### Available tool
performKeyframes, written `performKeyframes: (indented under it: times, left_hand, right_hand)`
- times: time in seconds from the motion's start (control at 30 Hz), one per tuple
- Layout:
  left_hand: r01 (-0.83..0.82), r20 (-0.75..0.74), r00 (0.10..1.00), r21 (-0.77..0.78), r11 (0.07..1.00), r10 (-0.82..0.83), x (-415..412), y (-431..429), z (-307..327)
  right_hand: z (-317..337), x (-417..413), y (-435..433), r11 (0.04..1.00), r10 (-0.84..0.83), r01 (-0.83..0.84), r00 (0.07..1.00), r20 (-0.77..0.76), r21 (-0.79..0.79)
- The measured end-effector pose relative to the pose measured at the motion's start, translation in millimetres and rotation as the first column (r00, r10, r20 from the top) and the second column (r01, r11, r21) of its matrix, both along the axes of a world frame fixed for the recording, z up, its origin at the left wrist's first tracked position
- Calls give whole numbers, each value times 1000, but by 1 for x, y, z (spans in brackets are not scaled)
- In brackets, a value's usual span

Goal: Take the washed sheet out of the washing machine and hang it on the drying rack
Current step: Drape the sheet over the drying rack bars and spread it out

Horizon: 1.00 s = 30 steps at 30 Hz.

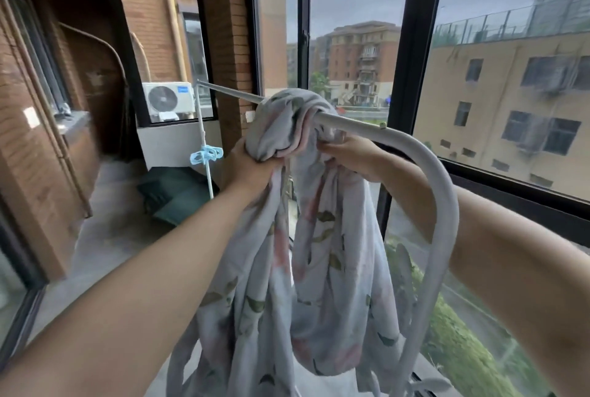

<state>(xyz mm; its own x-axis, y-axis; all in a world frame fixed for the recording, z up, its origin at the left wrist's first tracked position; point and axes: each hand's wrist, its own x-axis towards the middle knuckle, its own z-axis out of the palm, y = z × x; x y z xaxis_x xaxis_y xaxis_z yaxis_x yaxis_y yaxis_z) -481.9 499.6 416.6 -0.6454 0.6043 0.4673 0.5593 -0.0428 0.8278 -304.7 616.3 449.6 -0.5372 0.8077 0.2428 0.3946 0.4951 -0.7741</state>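
Head: left hand [252,164], right hand [351,154] clutch sheet [322,237] over rack [447,205].

sheet over the rack

my left hand [247,167] and right hand [349,157] grip the bunched floral sheet [319,237] draped over the drying rack's top bar [367,128].

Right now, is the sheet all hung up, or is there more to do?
Not quite. Done: the sheet is looped over the top bar of the drying rack. In hand: the left hand grips a bunch of it under the bar, and the right hand holds cloth beside it. Left: it hangs in a twisted clump, so it probably needs spreading out along the bar.
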Motion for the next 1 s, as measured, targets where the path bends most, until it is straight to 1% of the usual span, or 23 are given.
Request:
performKeyframes:
  times: [0.03, 0.1, 0.23, 0.33, 0.5, 0.63, 0.73, 0.87, 1.0]
  left_hand:
    - [22, 7, 1000, 8, 1000, -22, 4, 3, -4]
    - [48, 20, 999, 18, 999, -49, 7, 9, -11]
    - [61, 56, 996, 47, 997, -64, 9, 13, -20]
    - [90, 56, 994, 43, 995, -92, 14, 11, -23]
    - [82, 38, 996, 30, 996, -84, 16, 10, -30]
    - [90, 45, 995, 7, 996, -91, 13, 9, -33]
    - [94, 48, 994, -12, 995, -94, 12, 7, -32]
    - [97, 41, 995, -28, 995, -96, 16, 6, -31]
    - [77, 38, 996, -39, 996, -76, 18, 10, -32]
  right_hand:
    - [-8, -3, -2, 996, 10, -12, 1000, -21, -86]
    - [-16, -7, -7, 987, 29, -44, 994, -102, -153]
    - [-28, -7, -11, 988, 27, -50, 987, -158, -143]
    - [-29, 0, -16, 989, 21, -38, 992, -121, -141]
    - [-29, 3, -19, 985, 39, -61, 990, -132, -162]
    - [-23, 11, -23, 971, 95, -127, 982, -161, -202]
    - [-19, 19, -23, 962, 124, -156, 981, -148, -225]
    - [-27, 26, -23, 963, 44, -81, 988, -146, -256]
    - [-40, 33, -25, 919, 7, -55, 992, -124, -390]
